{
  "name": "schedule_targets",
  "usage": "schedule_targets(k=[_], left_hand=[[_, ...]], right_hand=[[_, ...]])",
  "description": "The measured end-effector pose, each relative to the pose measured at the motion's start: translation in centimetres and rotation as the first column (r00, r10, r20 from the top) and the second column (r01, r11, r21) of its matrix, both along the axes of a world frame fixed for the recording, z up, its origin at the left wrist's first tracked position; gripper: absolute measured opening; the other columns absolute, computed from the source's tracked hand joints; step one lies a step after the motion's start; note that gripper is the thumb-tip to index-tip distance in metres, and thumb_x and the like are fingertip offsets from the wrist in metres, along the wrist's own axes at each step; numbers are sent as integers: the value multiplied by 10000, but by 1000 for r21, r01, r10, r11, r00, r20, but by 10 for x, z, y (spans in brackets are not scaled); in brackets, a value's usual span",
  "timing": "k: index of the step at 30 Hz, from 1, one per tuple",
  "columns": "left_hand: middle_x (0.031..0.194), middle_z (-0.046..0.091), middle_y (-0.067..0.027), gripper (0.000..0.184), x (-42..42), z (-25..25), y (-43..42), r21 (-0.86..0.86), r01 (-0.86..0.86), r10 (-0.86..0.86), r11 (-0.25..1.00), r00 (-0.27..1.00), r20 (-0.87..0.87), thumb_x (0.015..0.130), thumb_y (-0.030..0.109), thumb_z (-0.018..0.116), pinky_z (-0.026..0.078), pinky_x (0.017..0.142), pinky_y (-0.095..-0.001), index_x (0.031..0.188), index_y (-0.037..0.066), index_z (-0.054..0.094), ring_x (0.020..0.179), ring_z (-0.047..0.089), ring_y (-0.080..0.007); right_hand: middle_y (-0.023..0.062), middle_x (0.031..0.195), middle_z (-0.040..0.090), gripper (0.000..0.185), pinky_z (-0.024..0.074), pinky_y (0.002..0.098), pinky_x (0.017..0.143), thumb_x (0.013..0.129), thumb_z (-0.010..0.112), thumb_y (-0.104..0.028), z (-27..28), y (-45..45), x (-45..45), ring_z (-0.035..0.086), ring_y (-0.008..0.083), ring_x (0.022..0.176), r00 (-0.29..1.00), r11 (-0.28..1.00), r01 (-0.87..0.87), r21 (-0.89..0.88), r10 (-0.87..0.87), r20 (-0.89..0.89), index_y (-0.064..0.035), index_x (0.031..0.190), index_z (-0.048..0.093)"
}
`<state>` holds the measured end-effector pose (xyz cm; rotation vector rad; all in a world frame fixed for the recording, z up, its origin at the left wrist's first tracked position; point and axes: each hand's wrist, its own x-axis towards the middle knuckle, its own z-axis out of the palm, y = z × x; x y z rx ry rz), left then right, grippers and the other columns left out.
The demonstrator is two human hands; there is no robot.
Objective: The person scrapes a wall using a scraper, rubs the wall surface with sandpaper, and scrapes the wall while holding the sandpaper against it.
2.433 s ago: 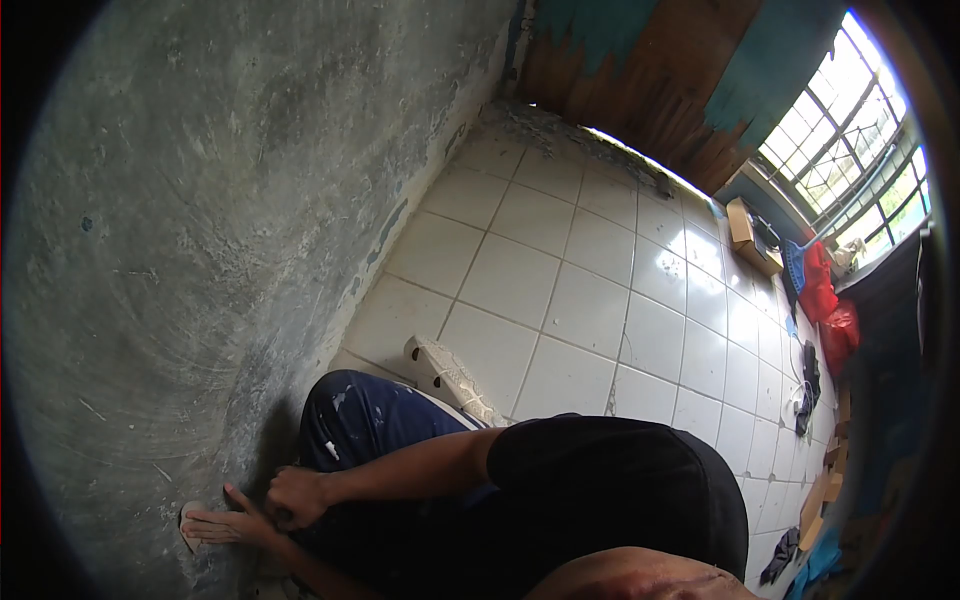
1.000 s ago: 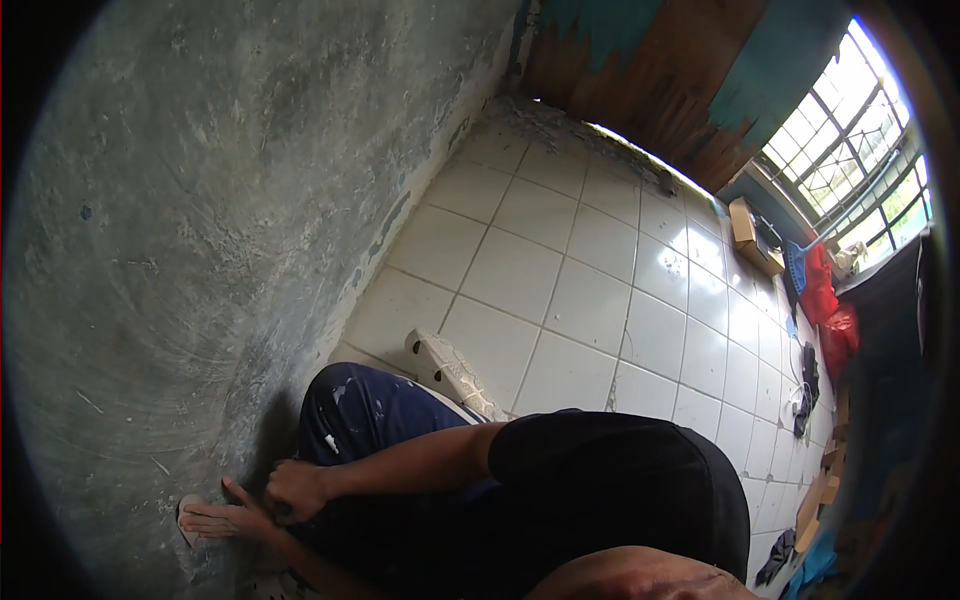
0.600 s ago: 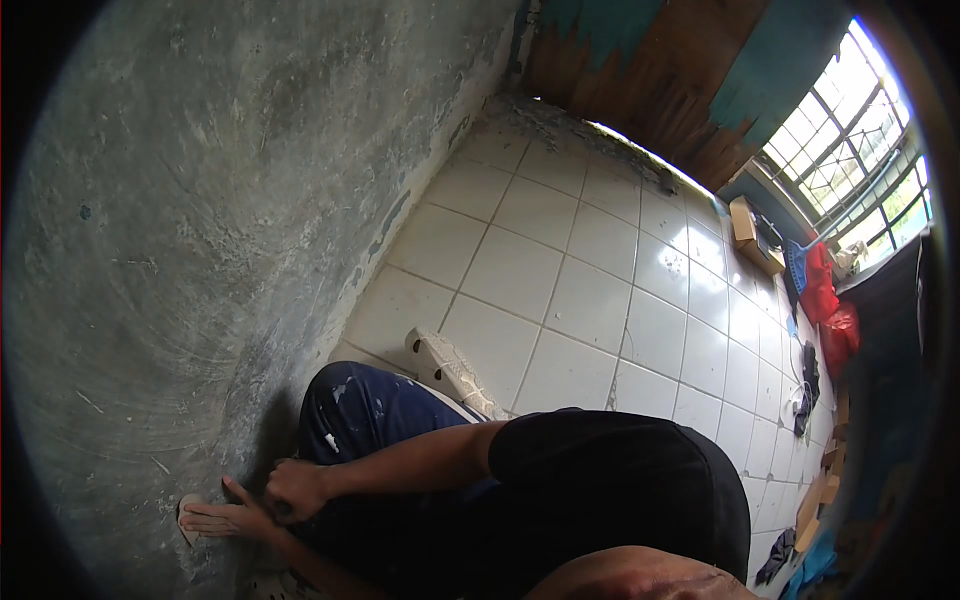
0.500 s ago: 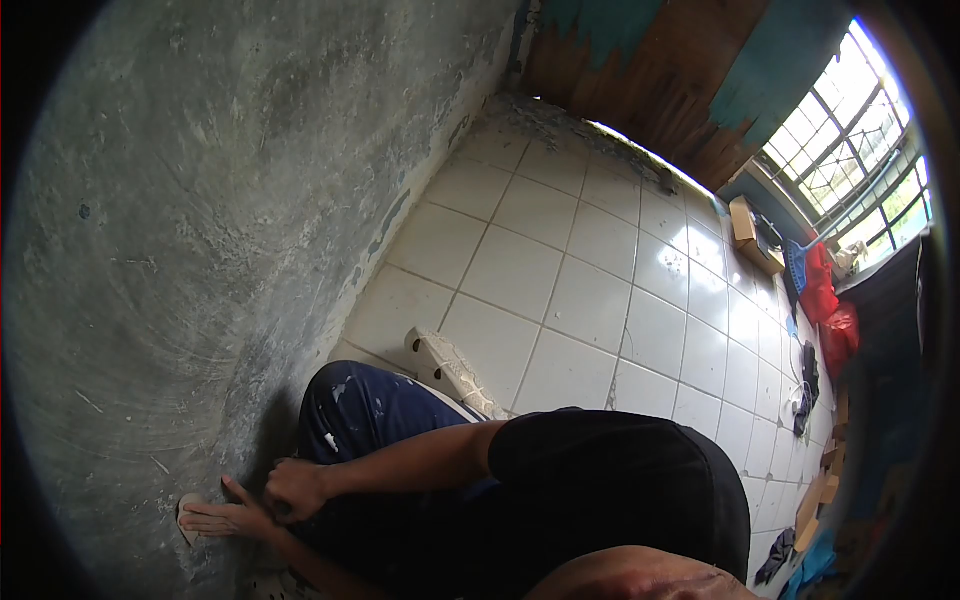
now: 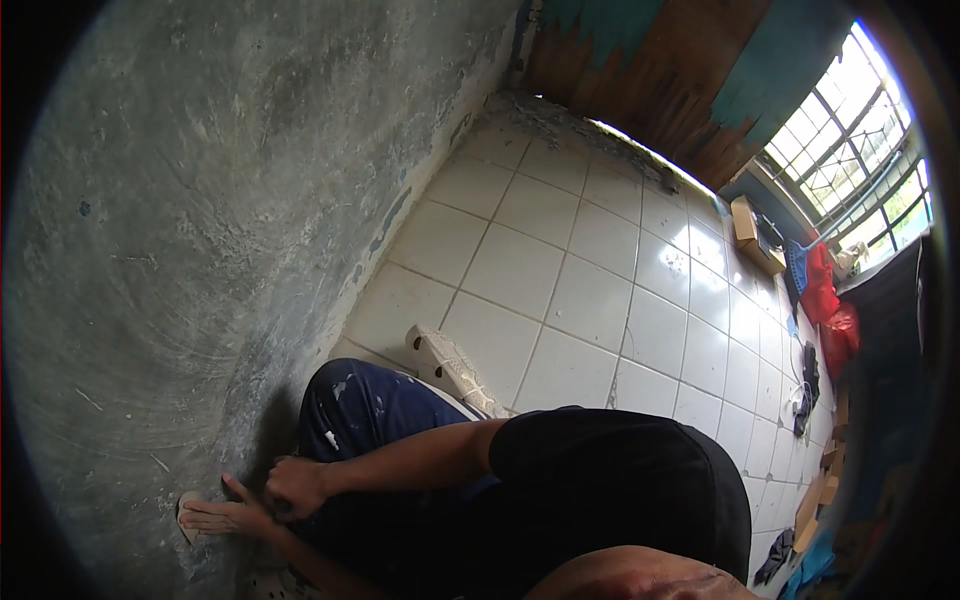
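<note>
Against the wall [image 5: 200,260], a pale flat piece [image 5: 189,498], presumably light and stiff, best gripped edgewise, is partly covered by the outstretched left hand [image 5: 235,517]; the right hand [image 5: 294,488] is curled closed.

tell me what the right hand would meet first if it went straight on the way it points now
Most likely the thumb side of the left hand, which is just ahead of the right hand in this view. Depth is unclear, so it could pass by and meet the grey wall instead.

Wall [image 5: 220,250]: rough, matt plaster; floor tiles [image 5: 587,300]: smooth, glossy.
</note>
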<state>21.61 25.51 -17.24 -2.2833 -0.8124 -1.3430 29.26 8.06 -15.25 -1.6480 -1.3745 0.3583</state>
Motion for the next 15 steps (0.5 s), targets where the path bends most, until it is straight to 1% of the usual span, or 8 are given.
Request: schedule_targets(k=[4, 15], left_hand=[[1598, 133, -292, 973, 1, 1, 0, -19, 14, -14, 1000, 1000, 5, 900, 621, 589, 176, 1141, -646, 1548, 2, 209, 1477, 147, -468], [1599, 140, -286, 961, 2, 4, -4, 7, 31, -31, 999, 999, 18, 903, 613, 593, 185, 1134, -653, 1548, 7, 217, 1477, 148, -467]], right_hand=[[100, 707, 699, 200, 490, 467, 794, 703, 727, -300, 3, -2, 1, 679, 334, 727, 1000, 1000, -10, -9, 10, 9, -102, 706, 697], [95, 711, 702, 199, 490, 468, 795, 701, 728, -292, 3, -2, 0, 684, 329, 733, 1000, 1000, -8, -14, 8, 1, -96, 702, 694]])
